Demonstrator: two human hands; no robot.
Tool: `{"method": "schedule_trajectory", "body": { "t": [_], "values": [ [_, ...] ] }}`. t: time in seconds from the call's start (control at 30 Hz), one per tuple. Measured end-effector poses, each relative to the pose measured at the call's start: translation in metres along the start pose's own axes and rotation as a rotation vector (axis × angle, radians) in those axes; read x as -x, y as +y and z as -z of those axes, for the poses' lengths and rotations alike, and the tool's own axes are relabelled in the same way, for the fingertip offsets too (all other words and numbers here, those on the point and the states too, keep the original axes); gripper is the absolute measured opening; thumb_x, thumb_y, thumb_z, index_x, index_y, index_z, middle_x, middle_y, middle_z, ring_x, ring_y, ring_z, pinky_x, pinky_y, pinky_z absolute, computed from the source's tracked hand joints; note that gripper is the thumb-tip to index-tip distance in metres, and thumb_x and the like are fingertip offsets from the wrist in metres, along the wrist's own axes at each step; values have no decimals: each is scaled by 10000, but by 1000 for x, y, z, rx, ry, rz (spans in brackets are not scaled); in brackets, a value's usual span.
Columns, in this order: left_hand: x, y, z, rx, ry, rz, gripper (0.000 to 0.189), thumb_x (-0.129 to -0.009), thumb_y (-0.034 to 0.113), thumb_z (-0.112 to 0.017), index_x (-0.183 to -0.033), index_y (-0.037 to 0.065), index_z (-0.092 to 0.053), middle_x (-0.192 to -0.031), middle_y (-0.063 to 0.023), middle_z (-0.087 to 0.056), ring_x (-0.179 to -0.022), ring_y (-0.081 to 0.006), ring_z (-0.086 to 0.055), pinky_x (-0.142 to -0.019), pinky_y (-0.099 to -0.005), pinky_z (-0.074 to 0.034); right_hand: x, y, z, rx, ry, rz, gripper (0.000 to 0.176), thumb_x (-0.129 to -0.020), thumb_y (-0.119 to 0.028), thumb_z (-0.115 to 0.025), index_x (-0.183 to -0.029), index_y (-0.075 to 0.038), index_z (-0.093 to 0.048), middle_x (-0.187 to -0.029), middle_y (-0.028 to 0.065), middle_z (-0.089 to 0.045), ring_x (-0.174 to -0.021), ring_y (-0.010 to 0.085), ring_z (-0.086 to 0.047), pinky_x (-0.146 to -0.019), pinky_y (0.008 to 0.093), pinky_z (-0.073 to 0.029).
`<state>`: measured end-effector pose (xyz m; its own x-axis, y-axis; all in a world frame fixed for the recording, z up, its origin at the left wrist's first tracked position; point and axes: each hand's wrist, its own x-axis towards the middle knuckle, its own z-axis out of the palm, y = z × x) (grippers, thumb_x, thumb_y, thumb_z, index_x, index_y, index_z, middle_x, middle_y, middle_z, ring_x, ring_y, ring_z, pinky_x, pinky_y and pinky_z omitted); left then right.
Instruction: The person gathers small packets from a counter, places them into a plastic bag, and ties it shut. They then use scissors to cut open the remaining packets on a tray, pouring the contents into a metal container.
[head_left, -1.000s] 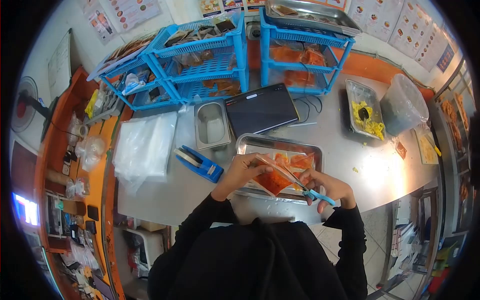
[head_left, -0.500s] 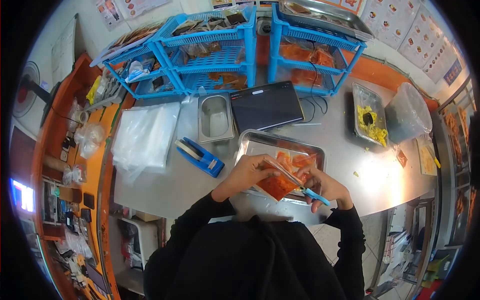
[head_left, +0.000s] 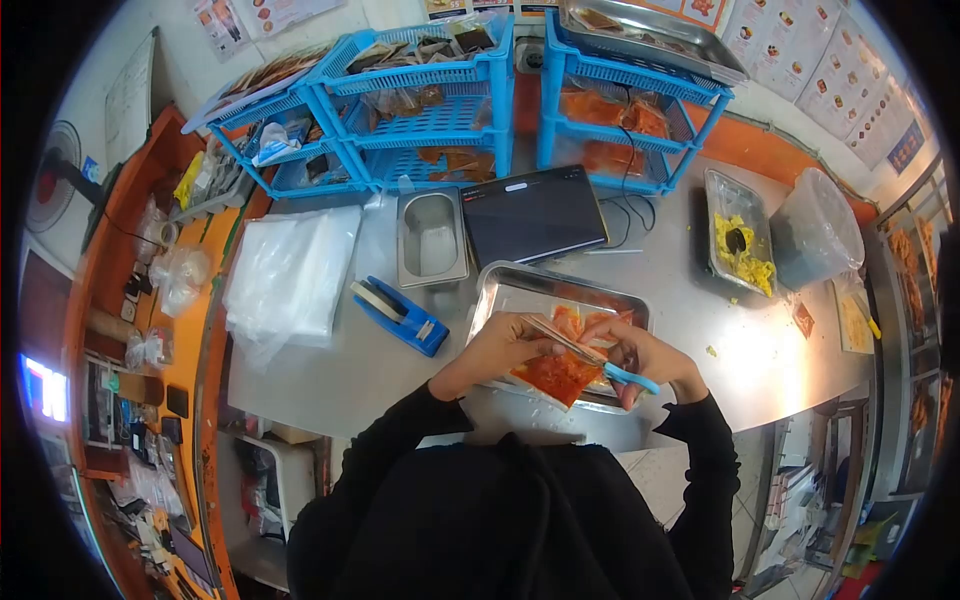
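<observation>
Closed around the top edge of a clear pouch of red-orange food (head_left: 560, 380) is my left hand (head_left: 500, 350), holding it over the near side of a metal tray (head_left: 640, 302). My right hand (head_left: 655, 362) grips a pair of scissors (head_left: 630, 377) by light-blue handles. Their blades run left along the top of the pouch, close to my left fingers; the tips are hard to make out. More red-orange pouches (head_left: 566, 318) lie in the tray behind my hands.
Left of the tray are a blue tape dispenser (head_left: 402, 318), a steel container (head_left: 433, 240) and a stack of clear bags (head_left: 290, 275). A dark tablet (head_left: 535, 212) lies behind. At right stand a tray with yellow scraps (head_left: 740, 245) and a plastic bucket (head_left: 820, 230).
My right hand and the scissors have shifted slightly up, and the handles lie at a flatter angle. The pouch has moved a little; my left hand keeps its hold.
</observation>
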<state>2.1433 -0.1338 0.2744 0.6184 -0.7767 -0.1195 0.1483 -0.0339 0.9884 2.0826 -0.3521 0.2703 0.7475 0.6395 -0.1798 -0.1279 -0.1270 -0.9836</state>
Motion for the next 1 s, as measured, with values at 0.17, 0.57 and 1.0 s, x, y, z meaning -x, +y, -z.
{"method": "schedule_trajectory", "body": {
  "t": [0.17,0.57,1.0],
  "values": [
    [3,-6,4,-168,88,-230,150,-723,115,-595,-831,12,-577,-735,-19,-556,-599,-42,-475,-567,-174,-387,-1,12,-4,-343,-37,102,894,-458,-206,-787,-1162,-62,-256,-583,38,-526,-508,97,-518,-469,174,-368],
    [5,2,12,-165,187,-143,184,-748,160,-568,-815,-10,-581,-673,-16,-559,-614,-44,-487,-561,-181,-406,1,5,-13,-167,89,139,864,-495,-226,-770,-1163,-47,-254,-627,32,-504,-497,73,-505,-421,160,-318],
    [-7,-5,16,-485,116,-412,153,-693,167,-604,-764,32,-619,-760,-38,-558,-806,-175,-501,-813,-310,-339,-21,-12,-13,-205,104,182,811,-539,-113,-750,-1195,-55,-278,-514,-32,-462,-477,21,-449,-474,154,-291]
  ]
}}
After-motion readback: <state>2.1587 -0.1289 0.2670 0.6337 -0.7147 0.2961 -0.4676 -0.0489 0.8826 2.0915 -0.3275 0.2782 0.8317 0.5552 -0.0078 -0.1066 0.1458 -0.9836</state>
